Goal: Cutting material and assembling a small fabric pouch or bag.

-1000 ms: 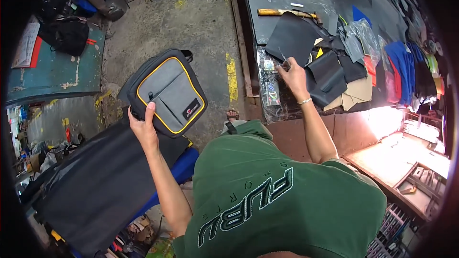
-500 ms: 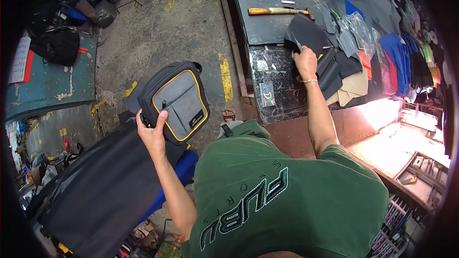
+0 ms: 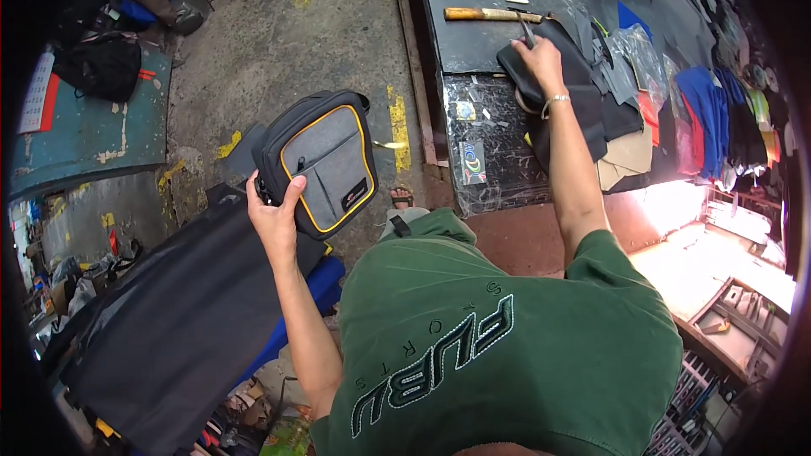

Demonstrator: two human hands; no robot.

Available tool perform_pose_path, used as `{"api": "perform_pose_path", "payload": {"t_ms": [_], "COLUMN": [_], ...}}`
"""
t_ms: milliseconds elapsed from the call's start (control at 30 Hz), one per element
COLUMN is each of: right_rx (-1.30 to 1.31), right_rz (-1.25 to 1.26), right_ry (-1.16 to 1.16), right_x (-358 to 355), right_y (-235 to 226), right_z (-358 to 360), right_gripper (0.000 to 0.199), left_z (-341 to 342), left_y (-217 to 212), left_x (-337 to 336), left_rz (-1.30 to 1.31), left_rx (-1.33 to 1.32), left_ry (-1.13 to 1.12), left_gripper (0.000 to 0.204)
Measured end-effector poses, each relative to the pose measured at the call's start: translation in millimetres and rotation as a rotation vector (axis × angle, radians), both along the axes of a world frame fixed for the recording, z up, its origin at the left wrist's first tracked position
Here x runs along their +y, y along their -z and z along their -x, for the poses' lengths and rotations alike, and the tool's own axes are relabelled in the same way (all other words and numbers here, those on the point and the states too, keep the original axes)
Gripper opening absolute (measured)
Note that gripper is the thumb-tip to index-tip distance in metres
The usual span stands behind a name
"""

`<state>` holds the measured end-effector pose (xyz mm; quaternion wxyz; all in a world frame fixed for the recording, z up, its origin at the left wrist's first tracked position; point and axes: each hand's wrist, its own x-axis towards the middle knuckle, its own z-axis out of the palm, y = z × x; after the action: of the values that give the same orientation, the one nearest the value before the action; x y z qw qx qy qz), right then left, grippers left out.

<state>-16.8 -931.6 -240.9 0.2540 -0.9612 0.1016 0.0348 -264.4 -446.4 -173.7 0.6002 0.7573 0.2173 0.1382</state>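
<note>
A small grey and black shoulder bag [image 3: 331,167] with yellow piping is held up by my left hand [image 3: 276,213]. My thumb lies on the bag's front and my fingers are behind its edge. Over the workbench, my right hand [image 3: 541,63] is closed around a slim dark metal tool [image 3: 527,32] whose pointed end sticks out past the fingers; its exact kind is unclear. Beneath that hand lies a pile of black material pieces [image 3: 579,89]. A hammer [image 3: 486,13] with a wooden handle rests just beyond.
Tan pieces [image 3: 625,159], clear plastic [image 3: 632,55] and blue cloth [image 3: 699,97] lie along the bench's right side. Black sheet material [image 3: 177,312] covers a surface at lower left. A teal table [image 3: 127,139] with a black bag stands at far left.
My right hand has moved farther over the bench with the tool, and the black pieces under it have shifted. The shoulder bag has risen slightly and moved right in my left hand.
</note>
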Motion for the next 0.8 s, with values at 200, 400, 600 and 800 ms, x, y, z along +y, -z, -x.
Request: {"api": "perform_pose_path", "payload": {"t_ms": [200,400,600,800], "right_rx": [-0.307,-0.12,-0.177,-0.03], "right_rz": [0.279,0.503,0.31,0.317], "right_ry": [-0.545,-0.637,-0.792,-0.802], "right_x": [9.3,23.8,-12.3,-41.1], "right_y": [18.2,8.8,-23.2,-18.0], "right_z": [-77.5,-109.9,-85.5,-31.4], "right_gripper": [0.045,0.049,0.048,0.049], "left_z": [1.2,6.4,5.0,-3.0], "left_y": [-3.8,0.3,8.4,6.9], "left_x": [-4.1,1.7,6.9,10.7], "left_rz": [-0.088,-0.013,0.01,-0.226], "left_rx": [-0.005,0.016,0.039,0.051], "left_ry": [-0.034,-0.061,-0.09,-0.203], "left_gripper": [0.061,0.06,0.06,0.074]}}
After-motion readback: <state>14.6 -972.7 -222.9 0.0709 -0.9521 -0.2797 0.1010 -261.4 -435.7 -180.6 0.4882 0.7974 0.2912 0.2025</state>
